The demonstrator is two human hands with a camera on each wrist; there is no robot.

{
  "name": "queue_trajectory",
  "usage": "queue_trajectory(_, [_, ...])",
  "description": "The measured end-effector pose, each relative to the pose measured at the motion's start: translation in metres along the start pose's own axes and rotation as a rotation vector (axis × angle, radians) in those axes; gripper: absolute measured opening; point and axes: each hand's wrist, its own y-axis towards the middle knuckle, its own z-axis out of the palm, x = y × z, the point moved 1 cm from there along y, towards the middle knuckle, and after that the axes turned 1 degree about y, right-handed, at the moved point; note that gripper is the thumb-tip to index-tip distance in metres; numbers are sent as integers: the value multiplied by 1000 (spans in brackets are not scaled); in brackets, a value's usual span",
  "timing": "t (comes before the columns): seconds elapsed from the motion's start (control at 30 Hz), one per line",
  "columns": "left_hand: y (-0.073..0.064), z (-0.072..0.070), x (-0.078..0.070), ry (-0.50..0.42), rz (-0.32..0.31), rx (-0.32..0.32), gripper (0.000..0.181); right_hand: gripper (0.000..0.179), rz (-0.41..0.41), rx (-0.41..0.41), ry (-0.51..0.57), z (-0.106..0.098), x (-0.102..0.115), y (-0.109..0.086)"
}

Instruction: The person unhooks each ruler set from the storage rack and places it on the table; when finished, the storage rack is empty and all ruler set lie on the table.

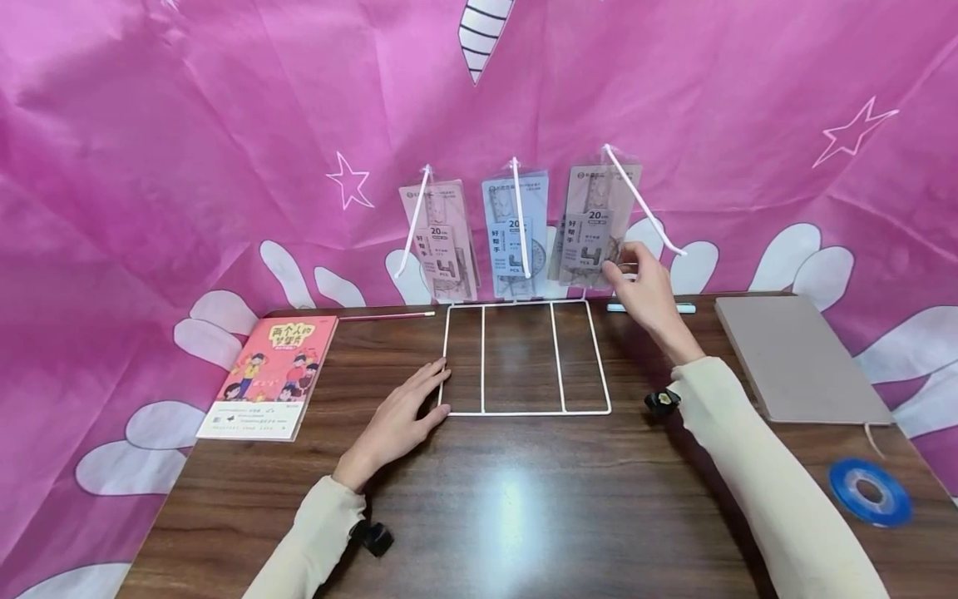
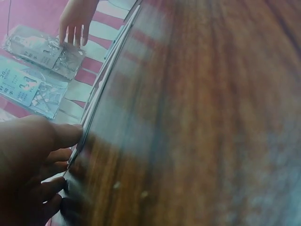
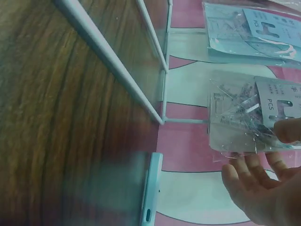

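Observation:
A white wire display rack (image 1: 524, 413) has its base flat on the table and three hooks above. From the right hook (image 1: 645, 204) hang grey ruler set packs (image 1: 595, 200). My right hand (image 1: 645, 287) pinches their lower right corner, the thumb in front and the other fingers behind, as the right wrist view shows. Blue ruler set packs (image 1: 515, 200) hang on the middle hook, pink ones (image 1: 441, 229) on the left hook. My left hand (image 1: 397, 420) rests on the table, its relaxed fingers touching the left side of the rack's base.
At the left lies a red and white book (image 1: 277, 366), with a thin pencil (image 1: 385, 316) beside it. Behind my right hand is a light blue pen (image 1: 684, 309). A grey notebook (image 1: 804, 358) and a blue tape roll (image 1: 841, 491) lie at the right. A pink cloth (image 1: 224, 125) hangs behind.

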Motion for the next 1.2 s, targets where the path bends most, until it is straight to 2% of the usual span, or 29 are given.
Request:
queue_trajectory(0.23, [-1,5,0,-6,9,-11,58,35,10,-57,52,4,5,2])
queue_trajectory(0.47, [0,6,0,-12,16,-26,57,27,-14,-115,120,5,6,-3])
queue_trajectory(0.83, [1,4,3,-19,-4,-19,58,19,-61,-68,272,0,10,-20])
queue_trajectory(1.2, [0,2,5,-22,0,-26,58,18,-98,-15,288,-10,16,-44])
